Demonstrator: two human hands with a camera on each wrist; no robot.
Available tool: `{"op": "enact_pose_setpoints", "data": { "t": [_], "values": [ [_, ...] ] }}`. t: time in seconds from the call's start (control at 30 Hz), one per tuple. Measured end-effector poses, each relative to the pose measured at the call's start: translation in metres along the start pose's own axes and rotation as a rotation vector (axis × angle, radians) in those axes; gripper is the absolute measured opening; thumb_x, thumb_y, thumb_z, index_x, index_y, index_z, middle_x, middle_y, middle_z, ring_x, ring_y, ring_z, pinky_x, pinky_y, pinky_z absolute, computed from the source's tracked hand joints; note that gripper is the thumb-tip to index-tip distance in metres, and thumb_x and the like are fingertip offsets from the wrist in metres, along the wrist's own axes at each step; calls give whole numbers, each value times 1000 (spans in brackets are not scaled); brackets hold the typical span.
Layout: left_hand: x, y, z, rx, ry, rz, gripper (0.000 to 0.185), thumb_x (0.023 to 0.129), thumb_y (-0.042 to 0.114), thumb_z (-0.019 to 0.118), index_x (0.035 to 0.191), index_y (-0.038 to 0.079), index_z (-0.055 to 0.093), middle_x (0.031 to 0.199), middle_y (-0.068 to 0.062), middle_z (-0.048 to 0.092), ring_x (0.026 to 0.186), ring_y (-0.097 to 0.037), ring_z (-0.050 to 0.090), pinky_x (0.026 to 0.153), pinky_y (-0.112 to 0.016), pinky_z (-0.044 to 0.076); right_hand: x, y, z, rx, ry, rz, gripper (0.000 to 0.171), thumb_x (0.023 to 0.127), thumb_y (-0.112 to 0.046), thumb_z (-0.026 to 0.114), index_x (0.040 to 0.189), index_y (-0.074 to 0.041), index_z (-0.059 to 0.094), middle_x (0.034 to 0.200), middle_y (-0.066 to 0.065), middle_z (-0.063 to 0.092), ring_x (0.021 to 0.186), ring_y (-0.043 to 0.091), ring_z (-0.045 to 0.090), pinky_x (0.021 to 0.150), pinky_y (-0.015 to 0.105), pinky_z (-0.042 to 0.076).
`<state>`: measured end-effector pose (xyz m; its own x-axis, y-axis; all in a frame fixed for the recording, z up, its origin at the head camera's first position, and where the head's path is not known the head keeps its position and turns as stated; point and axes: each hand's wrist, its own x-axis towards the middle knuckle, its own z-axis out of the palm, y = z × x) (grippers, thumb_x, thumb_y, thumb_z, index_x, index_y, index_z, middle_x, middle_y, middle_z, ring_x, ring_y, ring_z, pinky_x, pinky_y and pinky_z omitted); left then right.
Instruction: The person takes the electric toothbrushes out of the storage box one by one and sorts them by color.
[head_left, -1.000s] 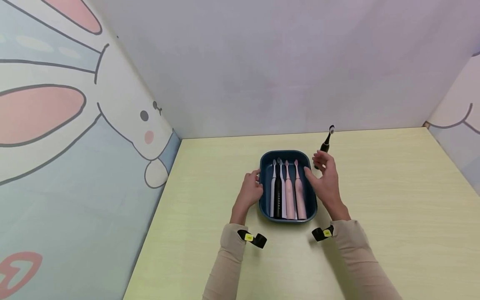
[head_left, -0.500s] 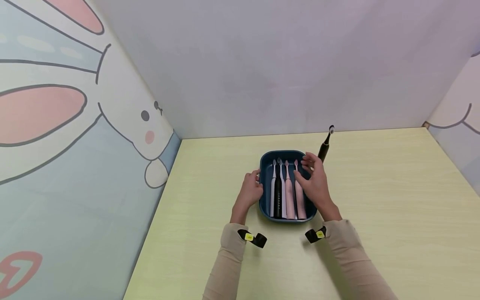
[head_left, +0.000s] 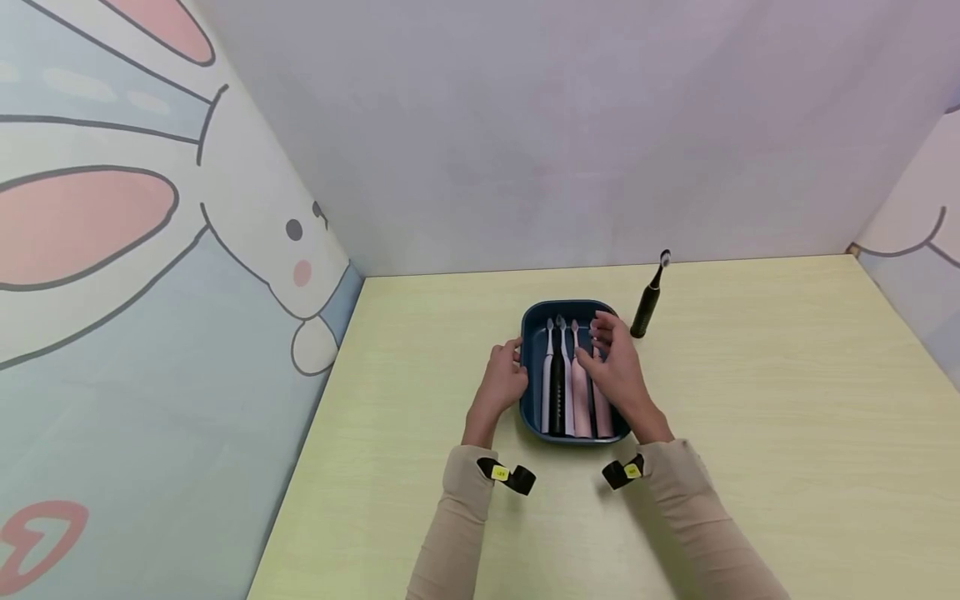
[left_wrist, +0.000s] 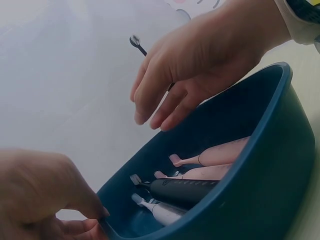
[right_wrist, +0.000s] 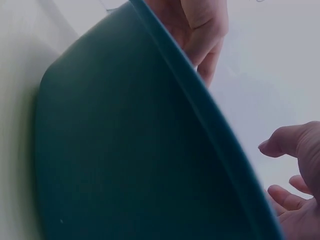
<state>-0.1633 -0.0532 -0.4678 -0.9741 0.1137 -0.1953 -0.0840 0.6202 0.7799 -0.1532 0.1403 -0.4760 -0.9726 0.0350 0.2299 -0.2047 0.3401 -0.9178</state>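
One blue bin [right_wrist: 125,135], two hands [head_left: 501,382] [head_left: 621,371], two pink toothbrushes [head_left: 581,404], two black toothbrushes [head_left: 647,310], at least two pale toothbrushes [head_left: 546,400]

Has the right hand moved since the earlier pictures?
Yes: in the head view, the right hand has shifted left, away from the upright black toothbrush and farther over the blue tray.

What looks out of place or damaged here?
One black toothbrush appears to stand upright outside the blue bin, off its far right corner, while the other toothbrushes lie inside. No spill or damage visible.
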Motion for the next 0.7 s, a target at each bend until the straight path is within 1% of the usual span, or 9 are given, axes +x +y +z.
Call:
{"op": "enact_pose_setpoints", "data": {
  "t": [0.2, 0.37, 0.53, 0.7],
  "values": [
    [0, 1, 1, 6, 3, 9, 54, 92, 3, 49, 145, 7, 40, 113, -11, 46, 86, -18, 49, 76, -30, 44, 0, -1, 4, -6, -34, 35, 69, 85, -2, 66, 143, 3, 29, 134, 25, 42, 120, 39, 48, 101, 52, 40],
    [-1, 1, 2, 4, 4, -1, 54, 92, 4, 49, 145, 8, 40, 113, -11, 46, 87, -18, 49, 76, -30, 44, -1, -1, 8, -27, -72, 62, 71, 85, -3, 67, 144, 4, 28, 135, 26, 41, 119, 40, 49, 100, 51, 41],
    [-1, 2, 2, 2, 5, -16, 53, 92, 4, 49, 144, 8, 40, 113, -11, 46, 88, -19, 49, 77, -31, 44, -3, -1, 11, -28, -134, 106, 73, 85, -5, 66, 145, 4, 25, 137, 26, 39, 121, 41, 48, 100, 51, 41],
    [0, 2, 1, -1, 3, -12, 53, 92, 3, 50, 144, 8, 41, 112, -11, 46, 87, -19, 49, 76, -31, 44, -2, 0, 15, -67, -200, 158, 73, 87, -9, 66, 146, 3, 25, 137, 27, 41, 117, 39, 52, 97, 50, 44]
  ]
}}
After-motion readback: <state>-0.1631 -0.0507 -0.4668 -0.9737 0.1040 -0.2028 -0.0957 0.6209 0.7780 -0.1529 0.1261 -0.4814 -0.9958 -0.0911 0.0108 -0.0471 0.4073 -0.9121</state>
